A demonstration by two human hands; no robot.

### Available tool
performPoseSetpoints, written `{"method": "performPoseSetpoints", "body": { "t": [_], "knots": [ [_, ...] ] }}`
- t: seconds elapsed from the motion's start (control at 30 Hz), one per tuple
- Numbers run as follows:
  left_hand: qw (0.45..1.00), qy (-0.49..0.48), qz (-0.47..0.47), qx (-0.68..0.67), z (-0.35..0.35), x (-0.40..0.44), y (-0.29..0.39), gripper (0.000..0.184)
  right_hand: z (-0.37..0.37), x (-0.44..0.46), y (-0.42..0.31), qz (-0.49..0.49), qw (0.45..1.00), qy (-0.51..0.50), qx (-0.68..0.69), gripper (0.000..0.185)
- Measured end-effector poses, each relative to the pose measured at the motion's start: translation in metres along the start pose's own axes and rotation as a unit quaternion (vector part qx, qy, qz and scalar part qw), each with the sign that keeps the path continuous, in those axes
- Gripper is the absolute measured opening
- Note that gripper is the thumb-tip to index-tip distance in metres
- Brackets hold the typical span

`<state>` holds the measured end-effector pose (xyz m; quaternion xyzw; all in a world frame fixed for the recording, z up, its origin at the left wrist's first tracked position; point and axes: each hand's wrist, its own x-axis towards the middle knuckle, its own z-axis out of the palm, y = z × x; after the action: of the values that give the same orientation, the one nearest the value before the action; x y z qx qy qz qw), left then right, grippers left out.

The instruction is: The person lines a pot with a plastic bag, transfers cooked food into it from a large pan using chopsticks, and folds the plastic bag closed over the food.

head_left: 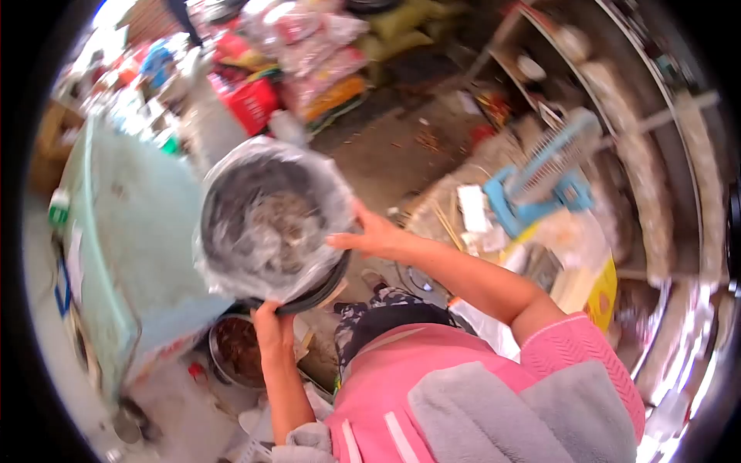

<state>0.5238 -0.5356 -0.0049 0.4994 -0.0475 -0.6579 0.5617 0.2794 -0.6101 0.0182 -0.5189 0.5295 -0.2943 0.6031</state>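
A round black bucket [316, 289] lined with a clear plastic bag [220, 231] is held up in front of my body, its mouth turned towards me. Something pale brown shows through the plastic at the bottom, too blurred to name. My right hand [370, 233] grips the rim on the right, thumb over the bag's edge. At the lower edge my left hand [272, 324] clasps the rim, its fingers partly hidden underneath. Below and left of the bucket, a metal pot [235, 351] with dark brown contents stands near my left forearm.
A pale green cabinet [147, 231] stands close on the left. To the right, a cluttered table carries a blue fan [532, 185] and a white box [473, 208]. Shelves [641, 147] line the right side. Stacked bags [324, 62] and a red box [248, 104] lie ahead.
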Motion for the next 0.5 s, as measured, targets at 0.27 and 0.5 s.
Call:
{"method": "performPoseSetpoints", "body": {
  "t": [0.27,0.5],
  "knots": [
    [0.993,-0.037,-0.071,0.087,-0.021,0.001,-0.016,0.061,0.042,-0.070,-0.063,-0.362,0.839,0.159,-0.375,0.054],
    [0.988,-0.042,-0.103,0.106,-0.026,-0.015,-0.024,0.051,0.056,-0.108,-0.014,-0.324,0.873,0.138,-0.338,0.024]
  ]
}}
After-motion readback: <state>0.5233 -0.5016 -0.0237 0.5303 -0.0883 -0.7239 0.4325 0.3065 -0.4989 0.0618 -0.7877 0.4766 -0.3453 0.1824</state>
